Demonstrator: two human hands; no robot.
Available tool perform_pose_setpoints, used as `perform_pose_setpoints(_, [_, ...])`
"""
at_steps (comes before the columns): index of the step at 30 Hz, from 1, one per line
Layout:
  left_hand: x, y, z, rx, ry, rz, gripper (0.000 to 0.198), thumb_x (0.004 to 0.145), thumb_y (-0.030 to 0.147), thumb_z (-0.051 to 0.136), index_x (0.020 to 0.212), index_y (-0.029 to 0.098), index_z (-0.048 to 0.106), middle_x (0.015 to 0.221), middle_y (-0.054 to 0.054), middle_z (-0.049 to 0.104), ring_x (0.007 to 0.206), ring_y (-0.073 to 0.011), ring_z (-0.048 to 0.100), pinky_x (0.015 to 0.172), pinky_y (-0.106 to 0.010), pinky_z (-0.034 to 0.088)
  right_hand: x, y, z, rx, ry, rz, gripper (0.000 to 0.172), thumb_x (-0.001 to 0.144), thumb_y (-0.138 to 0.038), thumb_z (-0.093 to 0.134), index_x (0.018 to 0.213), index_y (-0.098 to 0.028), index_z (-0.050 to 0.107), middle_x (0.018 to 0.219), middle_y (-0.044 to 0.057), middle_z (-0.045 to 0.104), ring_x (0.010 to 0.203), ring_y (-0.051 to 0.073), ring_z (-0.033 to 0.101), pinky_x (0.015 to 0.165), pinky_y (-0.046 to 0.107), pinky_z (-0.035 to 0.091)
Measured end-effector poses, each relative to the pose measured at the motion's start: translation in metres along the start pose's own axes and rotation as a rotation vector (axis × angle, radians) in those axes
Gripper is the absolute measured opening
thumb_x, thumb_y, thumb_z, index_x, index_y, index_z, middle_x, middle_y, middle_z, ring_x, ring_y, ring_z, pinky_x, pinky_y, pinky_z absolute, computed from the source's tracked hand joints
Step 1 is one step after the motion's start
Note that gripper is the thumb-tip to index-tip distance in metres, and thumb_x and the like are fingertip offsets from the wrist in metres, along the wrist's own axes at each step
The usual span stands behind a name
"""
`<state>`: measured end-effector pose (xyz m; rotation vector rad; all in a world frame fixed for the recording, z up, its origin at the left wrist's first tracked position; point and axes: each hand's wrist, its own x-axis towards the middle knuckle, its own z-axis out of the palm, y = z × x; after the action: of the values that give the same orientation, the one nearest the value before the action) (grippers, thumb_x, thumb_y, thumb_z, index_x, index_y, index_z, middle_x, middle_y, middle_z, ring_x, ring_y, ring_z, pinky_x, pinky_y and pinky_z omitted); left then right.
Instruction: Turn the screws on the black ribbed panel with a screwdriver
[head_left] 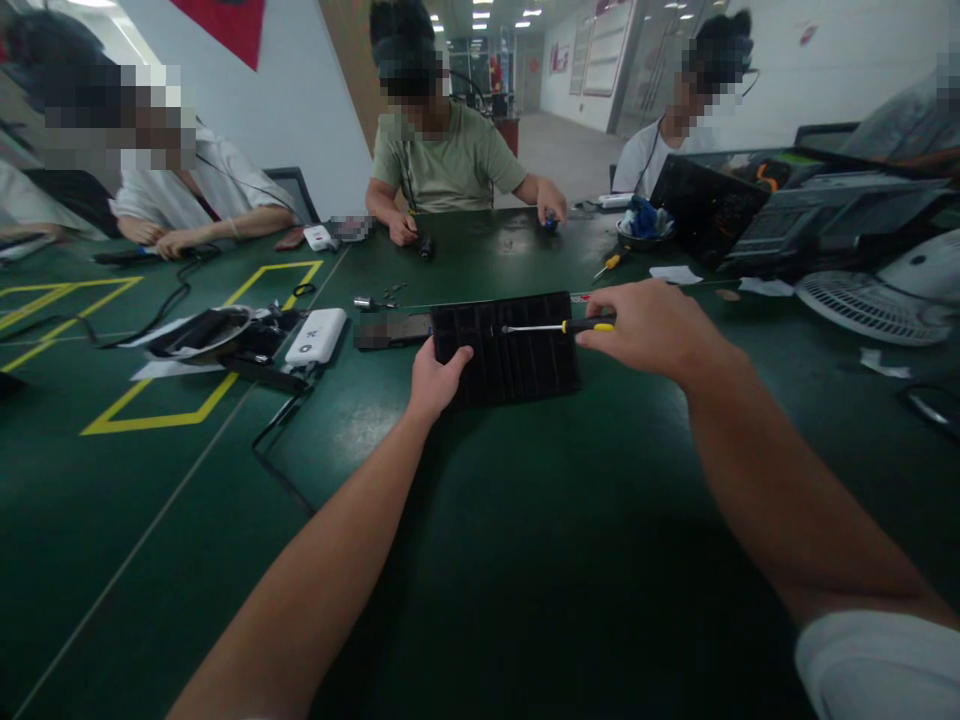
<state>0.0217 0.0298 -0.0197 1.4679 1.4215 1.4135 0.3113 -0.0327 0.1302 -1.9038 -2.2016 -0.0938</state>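
My left hand (441, 378) grips the left edge of a flat black ribbed panel (517, 365), thumb on its face and fingers behind it. The panel is tilted up over the green table. In my right hand (649, 325) is a screwdriver (581, 325) with a black and yellow handle, pinched between thumb and fingers. Its thin metal shaft points left, and the tip is at the panel's face near the middle. Whether a screw sits under the tip is too small to tell. Behind the panel's left side lies a dark flat piece (394, 331), partly covered.
A white power bank (316, 337) lies at left beside a bowl (199, 335) of dark parts and cables. A small metal bit (365, 303) rests beyond the panel. Another screwdriver (612, 265) lies farther back. At right stands a white fan (877, 290). Several people sit around the table (525, 560).
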Motion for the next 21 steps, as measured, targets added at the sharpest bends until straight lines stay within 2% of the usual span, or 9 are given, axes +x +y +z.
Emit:
perform_pose_setpoints(12, [-0.0019,0.0027,-0.0003,0.005,0.005,0.005,0.030,0.082,0.034,0.081,0.108,0.020,0.075,0.110,-0.011,0.083,0.106,-0.0327,0.079,0.107,-0.055,0.062,0.0007,-0.0011,-0.0009,-0.008,-0.011,0.015,0.036,0.090,-0.052,0.073,0.112,-0.025,0.084,0.102,0.014,0.082,0.093,0.036,0.073,0.074,0.044,0.049])
perform_pose_setpoints(21, [-0.0012,0.0002,-0.0008,-0.003,0.001,0.012,0.033,0.082,0.034,0.081,0.111,0.020,0.076,0.114,-0.012,0.082,0.109,-0.0337,0.079,0.107,-0.057,0.062,0.0005,-0.0003,0.0008,-0.016,0.011,-0.010,0.033,0.092,-0.052,0.070,0.101,-0.024,0.085,0.096,0.014,0.082,0.090,0.034,0.072,0.074,0.044,0.048])
